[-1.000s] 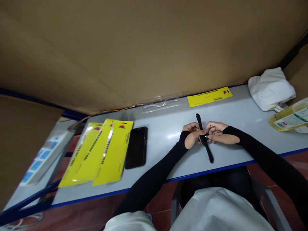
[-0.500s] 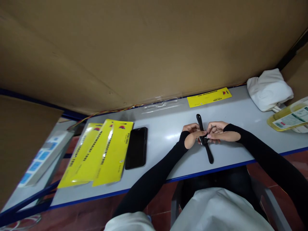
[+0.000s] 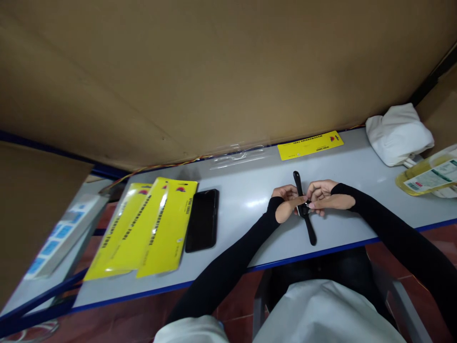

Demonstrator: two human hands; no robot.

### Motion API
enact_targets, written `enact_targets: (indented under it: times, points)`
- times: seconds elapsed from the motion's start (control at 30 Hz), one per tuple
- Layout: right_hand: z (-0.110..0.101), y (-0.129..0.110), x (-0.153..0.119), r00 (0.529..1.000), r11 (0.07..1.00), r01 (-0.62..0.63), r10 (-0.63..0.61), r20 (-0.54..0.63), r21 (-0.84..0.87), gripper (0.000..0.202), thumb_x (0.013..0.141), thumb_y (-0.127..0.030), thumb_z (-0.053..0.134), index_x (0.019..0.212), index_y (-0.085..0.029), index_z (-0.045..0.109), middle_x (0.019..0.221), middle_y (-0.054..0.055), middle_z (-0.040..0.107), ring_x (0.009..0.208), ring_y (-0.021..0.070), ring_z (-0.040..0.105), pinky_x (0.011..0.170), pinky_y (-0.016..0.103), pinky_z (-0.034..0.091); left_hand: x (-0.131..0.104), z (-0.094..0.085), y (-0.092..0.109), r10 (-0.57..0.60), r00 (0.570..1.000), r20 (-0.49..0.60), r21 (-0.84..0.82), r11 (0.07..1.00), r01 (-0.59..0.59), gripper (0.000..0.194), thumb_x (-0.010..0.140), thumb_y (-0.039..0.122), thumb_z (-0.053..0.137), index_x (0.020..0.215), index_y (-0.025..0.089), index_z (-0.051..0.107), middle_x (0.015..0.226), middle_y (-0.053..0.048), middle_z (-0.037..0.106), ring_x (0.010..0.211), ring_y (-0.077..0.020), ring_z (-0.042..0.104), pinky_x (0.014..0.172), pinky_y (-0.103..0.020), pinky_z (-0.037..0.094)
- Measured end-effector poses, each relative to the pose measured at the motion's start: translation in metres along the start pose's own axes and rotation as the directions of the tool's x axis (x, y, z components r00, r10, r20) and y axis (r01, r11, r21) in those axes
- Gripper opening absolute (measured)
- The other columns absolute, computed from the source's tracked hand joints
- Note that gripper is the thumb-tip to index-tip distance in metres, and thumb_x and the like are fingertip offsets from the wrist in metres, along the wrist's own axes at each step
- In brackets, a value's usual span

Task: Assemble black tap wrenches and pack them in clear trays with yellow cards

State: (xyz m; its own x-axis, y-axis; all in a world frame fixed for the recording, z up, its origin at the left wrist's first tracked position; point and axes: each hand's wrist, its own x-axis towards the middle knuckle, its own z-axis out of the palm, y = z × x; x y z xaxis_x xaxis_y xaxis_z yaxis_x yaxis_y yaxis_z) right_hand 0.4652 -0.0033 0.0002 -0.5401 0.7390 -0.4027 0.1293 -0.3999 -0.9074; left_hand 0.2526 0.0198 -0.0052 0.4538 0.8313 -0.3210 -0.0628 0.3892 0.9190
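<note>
A black two-handled tool (image 3: pixel 310 228) is held over the grey table, its long handles pointing away from me and towards me. My left hand (image 3: pixel 286 202) grips its middle from the left, thumb on top. From the right, my right hand (image 3: pixel 323 196) has thumb and fingertips pinched at small shiny metal parts on the tool's centre. Those parts are too small to make out. Both hands nearly meet there, and the fingertips partly hide the middle of the tool.
Yellow packaging cards (image 3: pixel 167 228) overlap on the left beside a black phone (image 3: pixel 202 220). Clear plastic (image 3: pixel 239 156) and another yellow card (image 3: pixel 310 145) lie by the back wall. White cloth (image 3: pixel 400 135) and a bottle of yellow liquid (image 3: pixel 428 176) stand at right.
The tool has shifted very slightly towards me. Both hands keep their places at its centre, with only small finger movements.
</note>
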Motion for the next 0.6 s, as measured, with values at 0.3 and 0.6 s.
enact_targets:
  times: [0.3,0.6]
  points:
    - [0.006,-0.002,-0.001,0.998,0.999,0.037,-0.037,-0.042,-0.012,0.050,0.079,-0.047,0.088,0.102,-0.018,0.055,0.069,-0.005,0.066,0.053,0.0078,0.059,0.053,0.024,0.054,-0.001,0.000,-0.002,0.011,1.000,0.003,0.004,1.000,-0.011,0.046,0.055,0.040,0.098,0.073,0.014,0.066,0.060,-0.002,0.066,0.044,-0.0132,0.059,0.038,-0.023,0.045]
    - [0.013,-0.005,-0.007,0.991,0.989,0.087,-0.097,-0.088,-0.117,0.045,0.082,-0.047,0.083,0.102,-0.020,0.052,0.069,-0.007,0.063,0.050,0.0054,0.050,0.048,0.020,0.045,-0.003,0.001,-0.002,0.030,0.999,0.015,0.021,0.999,-0.031,0.045,0.057,0.041,0.098,0.072,0.015,0.065,0.056,0.002,0.060,0.043,-0.0102,0.055,0.038,-0.021,0.042]
